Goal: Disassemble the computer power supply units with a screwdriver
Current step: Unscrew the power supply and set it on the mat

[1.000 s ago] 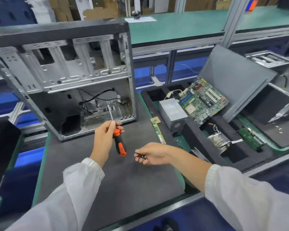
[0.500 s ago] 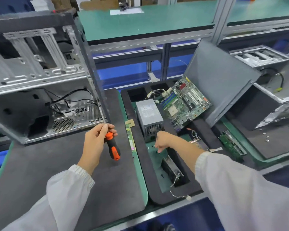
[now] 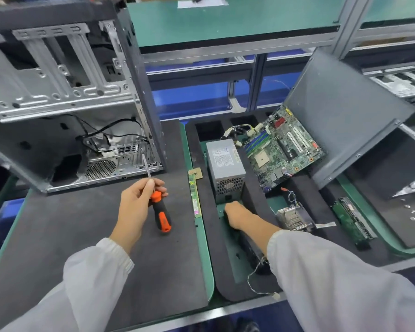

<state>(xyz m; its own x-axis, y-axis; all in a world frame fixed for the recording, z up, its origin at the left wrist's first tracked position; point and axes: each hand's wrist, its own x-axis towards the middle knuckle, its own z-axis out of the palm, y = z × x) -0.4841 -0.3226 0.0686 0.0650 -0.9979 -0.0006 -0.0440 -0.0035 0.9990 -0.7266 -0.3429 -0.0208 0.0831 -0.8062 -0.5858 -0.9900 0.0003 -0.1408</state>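
Left hand: the left hand (image 3: 135, 207) is raised above the dark mat (image 3: 86, 248) on the desk, its grip clamped on a screwdriver (image 3: 156, 197); thumb and fingers curl round the top of the handle where the shaft begins.
Screwdriver: orange and black handle pointing down toward the person, thin metal shaft pointing up toward the computer case (image 3: 65, 97).
Computer case: stands open on the far left of the mat, bare metal frame toward the camera, black cables (image 3: 110, 135) and a perforated rear panel inside it.
Right hand: the right hand (image 3: 236, 215) reaches down into a green-floored compartment of the black foam tray (image 3: 210, 236), just in front of the power supply unit (image 3: 224, 171). Its fingers curl downward, but whether the grip is clamped on anything cannot be told; the fingertips are hidden.
Power supply unit: grey metal box lying in the foam tray, label on top, vent grille facing the person, a wire bundle (image 3: 236, 130) at its far end.
Motherboard: the green motherboard (image 3: 283, 149) leans tilted at the tray's far right, beside the power supply unit.
Side panel: a grey case side panel (image 3: 345, 121) rests slanted behind the motherboard.
Memory stick: 1 green memory module (image 3: 195, 197) lies along the tray's left edge.
Heatsink: a finned metal heatsink (image 3: 294, 218) sits right of the right forearm.
Sleeves: both arms wear white sleeves (image 3: 333, 283).
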